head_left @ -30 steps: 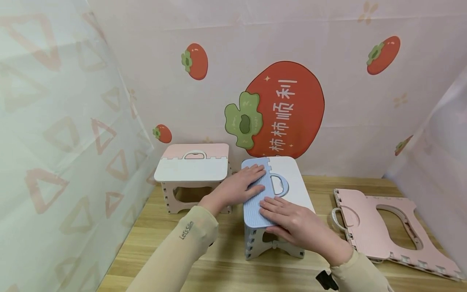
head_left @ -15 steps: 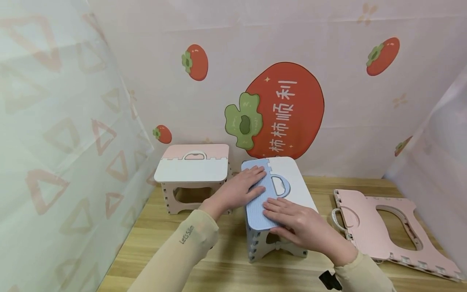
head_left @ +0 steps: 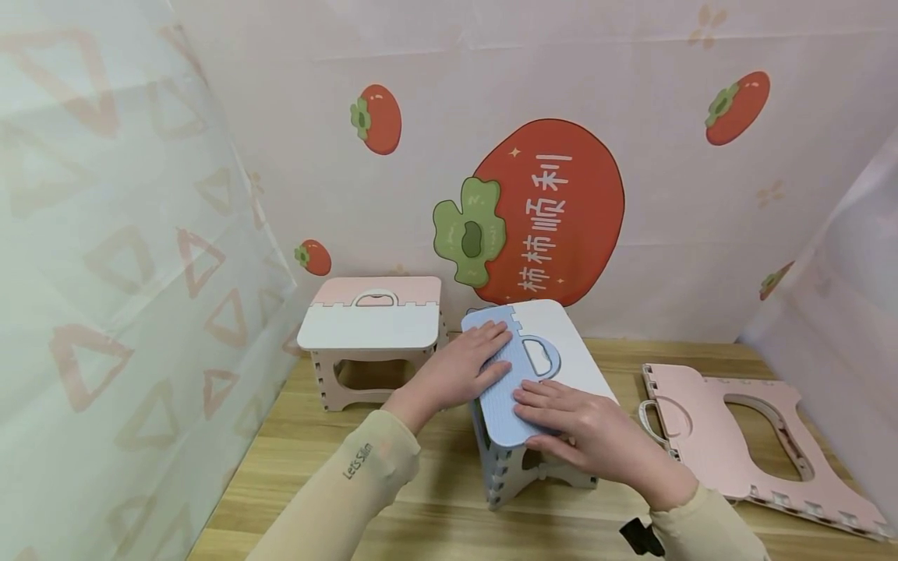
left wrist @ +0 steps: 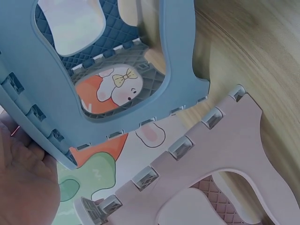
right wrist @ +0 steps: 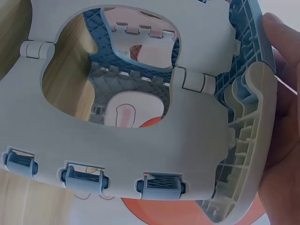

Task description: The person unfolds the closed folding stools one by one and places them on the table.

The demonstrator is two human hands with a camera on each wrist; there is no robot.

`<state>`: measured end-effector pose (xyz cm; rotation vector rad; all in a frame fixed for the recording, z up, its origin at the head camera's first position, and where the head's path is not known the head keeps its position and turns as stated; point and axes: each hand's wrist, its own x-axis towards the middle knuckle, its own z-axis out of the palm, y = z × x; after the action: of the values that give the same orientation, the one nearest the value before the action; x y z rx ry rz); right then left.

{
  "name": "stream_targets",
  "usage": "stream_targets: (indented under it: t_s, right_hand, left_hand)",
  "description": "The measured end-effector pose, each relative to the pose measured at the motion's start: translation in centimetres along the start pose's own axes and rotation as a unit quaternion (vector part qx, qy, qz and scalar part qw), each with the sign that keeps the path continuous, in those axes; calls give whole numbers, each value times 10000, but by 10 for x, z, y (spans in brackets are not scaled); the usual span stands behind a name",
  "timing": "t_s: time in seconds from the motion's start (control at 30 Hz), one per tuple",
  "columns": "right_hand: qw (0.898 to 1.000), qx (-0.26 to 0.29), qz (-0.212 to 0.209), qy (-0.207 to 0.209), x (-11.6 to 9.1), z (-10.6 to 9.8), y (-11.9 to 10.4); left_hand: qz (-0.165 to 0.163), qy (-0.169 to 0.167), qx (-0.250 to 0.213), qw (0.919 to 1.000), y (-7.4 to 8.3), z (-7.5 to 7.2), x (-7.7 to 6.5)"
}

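A folding step stool (head_left: 501, 417) with a blue and white seat stands at an angle in the middle of the table, its legs spread. My left hand (head_left: 459, 366) lies with straight fingers on the blue half, towards the far end. Across the near part of that half, my right hand (head_left: 589, 432) rests with fingers extended and its thumb by the near edge. In the left wrist view, the blue leg panel (left wrist: 51, 98) appears beside the left hand (left wrist: 23, 183). The right wrist view has the white leg panel (right wrist: 108, 145), with the right hand (right wrist: 283, 183) along the seat.
Behind to the left stands an unfolded pink and white stool (head_left: 368, 327). A pink stool (head_left: 701, 452) lies folded flat on the right. Printed cloth (head_left: 673, 202) walls in the back and sides of the wooden table (head_left: 421, 514).
The blue and white stool has turned slightly, its near end swinging right and towards me. My right hand has moved right and nearer with it; the left hand has barely shifted.
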<state>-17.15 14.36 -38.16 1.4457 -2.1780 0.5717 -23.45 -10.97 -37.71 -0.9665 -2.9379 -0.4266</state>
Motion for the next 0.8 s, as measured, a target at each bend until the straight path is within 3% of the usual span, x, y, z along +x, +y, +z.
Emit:
stream_targets:
  t_s: [0.47,0.8]
  right_hand:
    - [9986,-361,29,375,-4,-3,1]
    - [9971,-606,260,389,-7,-2,-4]
  left_hand:
    - [93,208,457,9987,-1,2,-9]
    - [52,298,745,9968,2,4,-13]
